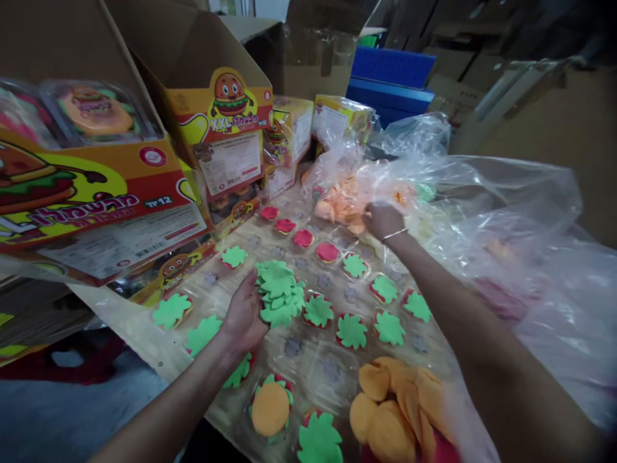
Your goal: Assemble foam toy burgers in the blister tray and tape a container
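My left hand (243,315) grips a stack of green leaf-shaped gummy pieces (279,292) over a clear plastic tray sheet (308,366). Many tray pockets hold green leaf pieces (351,330), and some at the back hold red pieces (303,238). One near pocket holds an orange bun piece (270,408) on a green leaf. My right hand (383,220), with a thin bracelet on the wrist, reaches into a clear plastic bag (482,193) and touches a pile of pale orange pieces (340,209); its fingers curl down and are partly hidden.
Burger-printed cardboard display boxes (96,193) stand at the left and one open box (226,122) behind. A heap of orange bun pieces (395,405) lies at the tray's near right. Blue crates (390,80) and brown cartons sit at the back.
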Action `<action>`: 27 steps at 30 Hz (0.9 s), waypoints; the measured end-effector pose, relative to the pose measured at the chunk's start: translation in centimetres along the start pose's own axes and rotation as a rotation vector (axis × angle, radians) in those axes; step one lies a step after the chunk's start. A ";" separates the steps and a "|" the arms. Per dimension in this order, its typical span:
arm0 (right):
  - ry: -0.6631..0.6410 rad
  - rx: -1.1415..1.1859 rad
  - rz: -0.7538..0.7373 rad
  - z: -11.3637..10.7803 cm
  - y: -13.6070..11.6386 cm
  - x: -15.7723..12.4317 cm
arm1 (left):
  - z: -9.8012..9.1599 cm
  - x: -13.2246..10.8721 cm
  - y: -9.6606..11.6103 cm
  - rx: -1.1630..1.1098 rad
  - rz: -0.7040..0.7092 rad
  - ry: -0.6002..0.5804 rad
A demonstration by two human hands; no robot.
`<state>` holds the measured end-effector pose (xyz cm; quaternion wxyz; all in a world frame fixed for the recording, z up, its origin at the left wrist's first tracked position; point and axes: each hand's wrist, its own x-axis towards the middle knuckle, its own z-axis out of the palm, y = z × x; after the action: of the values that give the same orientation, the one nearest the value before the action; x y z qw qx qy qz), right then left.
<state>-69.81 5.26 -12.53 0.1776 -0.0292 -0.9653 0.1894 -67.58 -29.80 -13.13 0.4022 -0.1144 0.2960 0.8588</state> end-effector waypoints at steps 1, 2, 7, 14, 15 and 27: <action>0.009 -0.012 0.017 0.6 -2.9 -0.8 | 0.3 0.3 -0.3 0.005 -0.007 -0.009; -0.062 0.024 -0.047 1.3 -5.8 -1.9 | 0.6 0.5 -0.6 0.012 -0.013 -0.011; -0.129 0.071 -0.282 4.4 -15.9 -6.9 | 2.3 0.7 -1.6 0.056 -0.043 0.094; -0.152 0.702 -0.189 6.4 -14.8 -6.8 | 1.5 1.1 -1.3 0.104 -0.017 0.238; -0.165 0.857 -0.086 6.7 -13.6 -6.1 | 1.2 1.2 -1.2 0.106 -0.011 0.235; -0.169 0.267 0.313 10.6 -2.9 -1.7 | 0.7 1.4 -0.7 0.049 0.021 0.143</action>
<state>-71.91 -1.44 -21.16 0.0666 -0.1386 -0.9268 0.3426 -67.92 -28.20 -13.50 0.3735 -0.1624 0.3461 0.8452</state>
